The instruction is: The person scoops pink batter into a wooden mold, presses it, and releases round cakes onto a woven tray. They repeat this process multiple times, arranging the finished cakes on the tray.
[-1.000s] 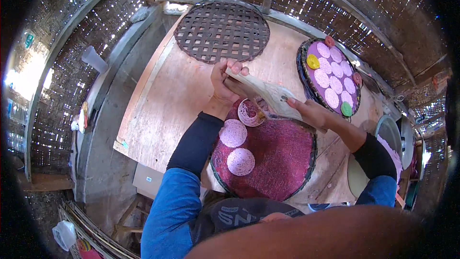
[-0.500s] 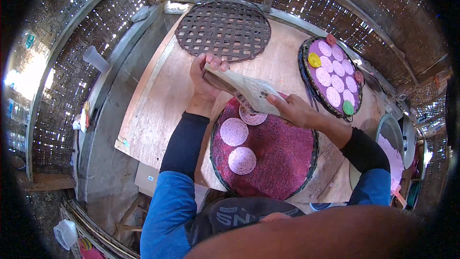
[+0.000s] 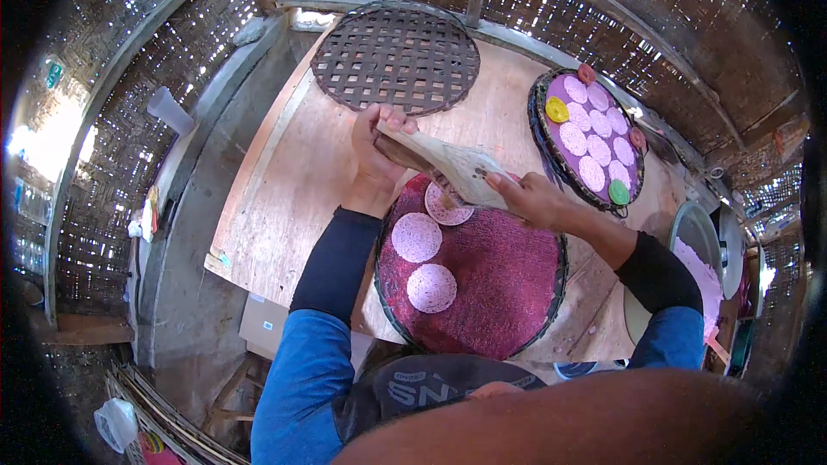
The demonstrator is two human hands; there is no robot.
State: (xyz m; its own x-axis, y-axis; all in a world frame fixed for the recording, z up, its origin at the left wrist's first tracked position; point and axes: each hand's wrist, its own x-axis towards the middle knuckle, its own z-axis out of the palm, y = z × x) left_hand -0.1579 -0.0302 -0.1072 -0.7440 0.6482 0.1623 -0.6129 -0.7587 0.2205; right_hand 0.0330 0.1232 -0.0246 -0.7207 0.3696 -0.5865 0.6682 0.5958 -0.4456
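**Wooden press hovering over the pink discs – a few ways this could get messy**

The wooden press is up in the air right over the far edge of the round tray lined with dark red cloth. The left hand is wrapped around its far end, and the right hand grips the near end with the thumb on top. So both hands are closed on it, nothing loose.

Just under the press there's one pink disc half hidden, with two more pink discs beside it on the cloth, close together but not touching as far as I can see.

What I'd worry about:
- Those discs look thin and lacy. If the press tips or swings down, its edge could land on the one underneath and tear or smear it.
- A new disc dropped too close would overlap a neighbour, and they'd probably stick.
- The tray hangs past the near edge of the wooden table, so a forearm leaning on it might tip it.

The second tray of finished discs and the empty woven rack sit well apart, so those look safe.
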